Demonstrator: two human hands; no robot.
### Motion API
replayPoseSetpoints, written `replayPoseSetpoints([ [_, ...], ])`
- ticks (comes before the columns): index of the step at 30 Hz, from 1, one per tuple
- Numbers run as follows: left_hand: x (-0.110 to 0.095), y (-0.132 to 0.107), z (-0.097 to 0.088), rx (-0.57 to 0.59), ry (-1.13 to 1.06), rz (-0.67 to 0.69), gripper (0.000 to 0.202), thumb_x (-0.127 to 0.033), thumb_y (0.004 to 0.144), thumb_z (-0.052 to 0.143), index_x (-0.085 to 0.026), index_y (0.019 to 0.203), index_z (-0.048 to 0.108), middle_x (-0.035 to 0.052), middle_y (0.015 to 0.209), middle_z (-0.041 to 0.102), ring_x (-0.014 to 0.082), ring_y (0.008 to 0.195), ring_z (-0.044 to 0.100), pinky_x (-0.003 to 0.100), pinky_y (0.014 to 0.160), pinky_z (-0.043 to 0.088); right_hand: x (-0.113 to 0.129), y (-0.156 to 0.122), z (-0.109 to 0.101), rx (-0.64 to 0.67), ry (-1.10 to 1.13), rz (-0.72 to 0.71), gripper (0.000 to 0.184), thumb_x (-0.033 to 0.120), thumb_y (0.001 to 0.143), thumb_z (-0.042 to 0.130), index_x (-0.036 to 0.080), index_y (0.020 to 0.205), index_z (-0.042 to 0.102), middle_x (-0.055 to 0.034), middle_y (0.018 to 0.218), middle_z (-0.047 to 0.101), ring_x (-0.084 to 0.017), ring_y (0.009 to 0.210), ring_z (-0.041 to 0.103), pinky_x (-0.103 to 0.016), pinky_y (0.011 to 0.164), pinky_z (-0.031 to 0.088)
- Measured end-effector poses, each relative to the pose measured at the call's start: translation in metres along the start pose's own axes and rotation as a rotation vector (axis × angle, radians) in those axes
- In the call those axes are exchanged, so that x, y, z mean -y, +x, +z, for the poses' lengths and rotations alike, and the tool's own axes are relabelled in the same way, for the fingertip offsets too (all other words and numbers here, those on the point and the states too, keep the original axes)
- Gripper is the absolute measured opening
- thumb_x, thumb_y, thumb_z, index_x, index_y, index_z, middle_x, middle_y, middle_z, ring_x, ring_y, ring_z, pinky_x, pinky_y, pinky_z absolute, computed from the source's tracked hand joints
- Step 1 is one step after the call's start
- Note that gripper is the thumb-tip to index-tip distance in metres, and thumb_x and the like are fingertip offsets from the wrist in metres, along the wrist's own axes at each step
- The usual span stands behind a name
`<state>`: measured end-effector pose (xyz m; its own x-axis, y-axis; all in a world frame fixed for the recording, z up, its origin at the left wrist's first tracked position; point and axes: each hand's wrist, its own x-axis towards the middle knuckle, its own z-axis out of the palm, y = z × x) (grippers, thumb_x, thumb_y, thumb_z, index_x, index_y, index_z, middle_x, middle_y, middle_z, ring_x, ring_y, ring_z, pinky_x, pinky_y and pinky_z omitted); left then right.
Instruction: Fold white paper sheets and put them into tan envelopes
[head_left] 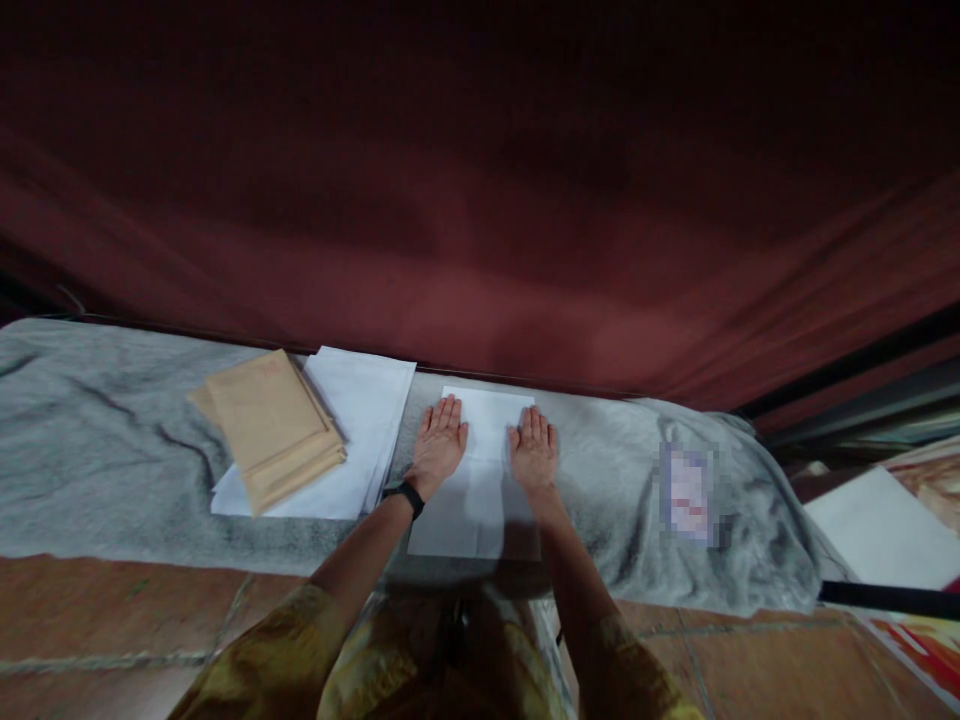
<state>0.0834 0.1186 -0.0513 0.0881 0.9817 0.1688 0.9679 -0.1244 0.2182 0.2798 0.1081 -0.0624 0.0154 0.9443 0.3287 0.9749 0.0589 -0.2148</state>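
A sheet of white paper (480,500) with faint crease lines lies on the grey cloth in front of me. My left hand (440,440) rests flat on its left edge, palm down, fingers pointing away from me. On the right edge lies my right hand (534,448), also flat, with the thumb out to the side. Neither hand grips anything. To the left, a pile of brown envelopes (270,415) sits at a slant on a stack of white paper (367,415).
Grey cloth (112,440) covers the long, narrow surface. A blurred-out item (688,495) lies on it to the right. Behind rises a dark red fabric wall (480,250). At far right are a white board (885,530) and dark bars. Tiled floor (112,610) shows in front.
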Motion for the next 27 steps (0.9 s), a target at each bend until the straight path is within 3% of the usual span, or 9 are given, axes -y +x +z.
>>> replayPoseSetpoints([
  [5, -0.012, 0.001, -0.003, -0.024, 0.0, 0.001, 0.061, -0.032, 0.104, 0.028, -0.004, 0.158, 0.036, 0.0176, 0.164, 0.037, 0.0283, 0.156, 0.027, 0.05, 0.129, 0.018, 0.002, -0.001, -0.001, 0.006, 0.011, 0.015, 0.058, 0.037, 0.11, 0.027, 0.006, 0.157, 0.038, -0.0209, 0.159, 0.044, -0.031, 0.146, 0.044, -0.052, 0.121, 0.028],
  [10, -0.038, 0.004, -0.001, -0.005, -0.06, 0.216, 0.058, -0.031, 0.104, 0.028, -0.01, 0.157, 0.039, 0.0121, 0.163, 0.04, 0.0243, 0.156, 0.028, 0.047, 0.129, 0.02, 0.003, -0.001, -0.002, 0.001, 0.032, 0.014, 0.058, 0.036, 0.109, 0.029, 0.005, 0.157, 0.039, -0.022, 0.159, 0.044, -0.031, 0.148, 0.042, -0.054, 0.121, 0.029],
  [13, -0.048, 0.007, 0.004, 0.029, -0.084, 0.275, 0.056, -0.031, 0.104, 0.029, -0.013, 0.156, 0.043, 0.0098, 0.162, 0.043, 0.0241, 0.155, 0.031, 0.047, 0.129, 0.021, 0.002, -0.001, -0.003, 0.023, 0.019, 0.015, 0.057, 0.034, 0.109, 0.03, 0.005, 0.157, 0.039, -0.0217, 0.16, 0.042, -0.031, 0.149, 0.041, -0.053, 0.122, 0.03],
  [20, -0.042, 0.01, 0.005, 0.05, -0.095, 0.297, 0.055, -0.032, 0.104, 0.03, -0.015, 0.156, 0.042, 0.0091, 0.163, 0.041, 0.0232, 0.155, 0.031, 0.046, 0.129, 0.023, 0.005, 0.004, -0.007, 0.06, 0.042, 0.034, 0.056, 0.034, 0.109, 0.028, 0.007, 0.158, 0.038, -0.0196, 0.162, 0.039, -0.029, 0.152, 0.037, -0.053, 0.124, 0.025],
  [27, -0.031, 0.008, 0.009, 0.101, -0.083, 0.367, 0.053, -0.023, 0.102, 0.032, 0.0, 0.147, 0.049, 0.0219, 0.153, 0.052, 0.0264, 0.149, 0.042, 0.046, 0.127, 0.029, 0.02, 0.029, -0.008, 0.269, 0.304, -0.396, 0.055, 0.033, 0.11, 0.02, 0.015, 0.154, 0.047, -0.0073, 0.16, 0.047, -0.016, 0.151, 0.038, -0.04, 0.128, 0.025],
])
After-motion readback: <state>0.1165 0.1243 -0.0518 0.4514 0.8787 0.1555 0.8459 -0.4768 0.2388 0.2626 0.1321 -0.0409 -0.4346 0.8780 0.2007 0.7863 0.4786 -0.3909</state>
